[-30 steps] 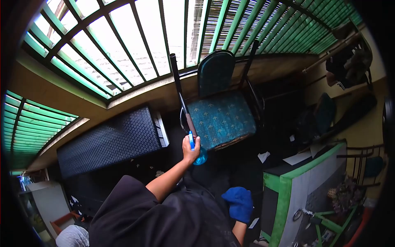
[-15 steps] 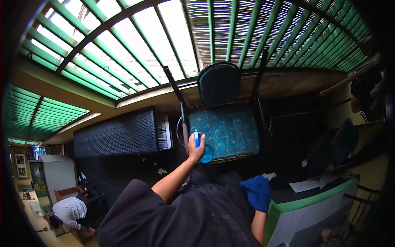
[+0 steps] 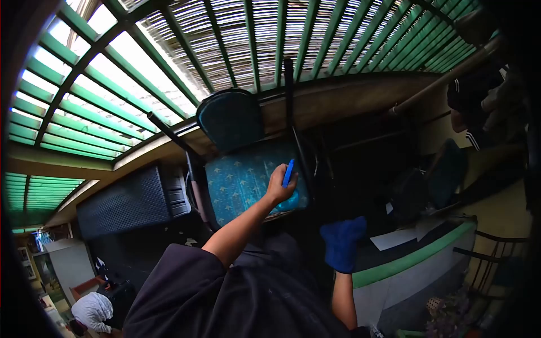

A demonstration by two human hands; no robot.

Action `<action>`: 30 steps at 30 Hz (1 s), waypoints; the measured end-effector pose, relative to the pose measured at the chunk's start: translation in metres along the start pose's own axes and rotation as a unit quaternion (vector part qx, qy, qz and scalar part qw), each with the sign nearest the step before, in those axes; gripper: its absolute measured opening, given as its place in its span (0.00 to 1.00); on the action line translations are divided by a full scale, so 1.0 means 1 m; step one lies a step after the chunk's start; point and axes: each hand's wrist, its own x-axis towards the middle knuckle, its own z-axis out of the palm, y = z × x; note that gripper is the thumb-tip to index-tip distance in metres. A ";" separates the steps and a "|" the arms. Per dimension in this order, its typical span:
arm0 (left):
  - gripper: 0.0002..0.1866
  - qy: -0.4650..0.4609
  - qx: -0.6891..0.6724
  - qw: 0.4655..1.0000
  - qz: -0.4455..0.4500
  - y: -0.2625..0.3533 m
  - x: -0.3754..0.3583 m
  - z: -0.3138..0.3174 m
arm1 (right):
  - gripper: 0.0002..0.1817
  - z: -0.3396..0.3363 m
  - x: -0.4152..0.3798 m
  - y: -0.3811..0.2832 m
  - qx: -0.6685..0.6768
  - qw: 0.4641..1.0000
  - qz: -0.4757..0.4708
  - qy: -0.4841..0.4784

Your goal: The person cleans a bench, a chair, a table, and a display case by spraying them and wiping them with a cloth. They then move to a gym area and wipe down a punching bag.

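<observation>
My left hand [image 3: 279, 185] is wrapped round a spray bottle with a blue trigger head [image 3: 288, 173] and a clear bluish body [image 3: 288, 201]. It is over the right front part of a chair seat [image 3: 239, 183], which has teal fabric with a light pattern. The chair's rounded backrest [image 3: 231, 119] stands behind the seat, towards the window. Lower right, a blue cloth or mitt [image 3: 342, 243] covers my right hand, held away from the chair; its fingers are hidden.
Black armrests rise on both sides of the seat. A dark woven cabinet [image 3: 124, 205] lies left. A green-edged panel [image 3: 414, 258] and papers [image 3: 393, 239] are at right. A person in a light top [image 3: 93, 311] is lower left; another person [image 3: 479, 104] is upper right.
The view has turned, so the chair appears further left. My left hand with the bottle has moved from the seat's left side to its right. The blue-covered hand is a little further from my body.
</observation>
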 end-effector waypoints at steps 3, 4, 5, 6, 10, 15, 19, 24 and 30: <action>0.14 0.006 0.030 0.999 0.023 -0.019 -0.019 0.024 | 0.08 0.008 -0.002 0.007 0.024 0.998 0.050 -0.026; 0.14 0.033 0.042 0.998 0.040 -0.024 -0.028 0.030 | 0.09 0.012 -0.002 0.010 0.032 0.997 0.068 -0.034; 0.14 0.025 0.039 0.998 0.034 -0.029 -0.039 0.034 | 0.09 0.012 -0.009 0.013 0.040 0.994 0.087 -0.043; 0.13 -0.029 0.035 0.999 -0.030 -0.033 -0.049 0.037 | 0.09 0.012 -0.015 0.014 0.048 0.992 0.105 -0.053; 0.13 -0.184 0.053 0.976 -0.104 -0.048 -0.097 0.036 | 0.10 0.028 -0.025 0.019 0.083 0.978 0.164 -0.095; 0.17 -0.146 0.008 0.988 -0.045 -0.072 -0.143 0.017 | 0.12 0.069 -0.071 0.058 0.028 0.971 0.212 -0.109; 0.26 -0.103 0.011 0.994 -0.020 -0.094 -0.164 -0.034 | 0.20 0.109 -0.068 0.074 -0.049 0.962 0.254 -0.088; 0.46 -0.104 0.137 0.983 -0.070 -0.131 -0.168 -0.122 | 0.33 0.201 -0.013 0.095 -0.501 0.779 0.079 -0.368; 0.54 -0.203 0.343 0.894 -0.205 -0.178 -0.167 -0.196 | 0.36 0.270 0.041 0.131 -0.503 0.841 0.097 -0.173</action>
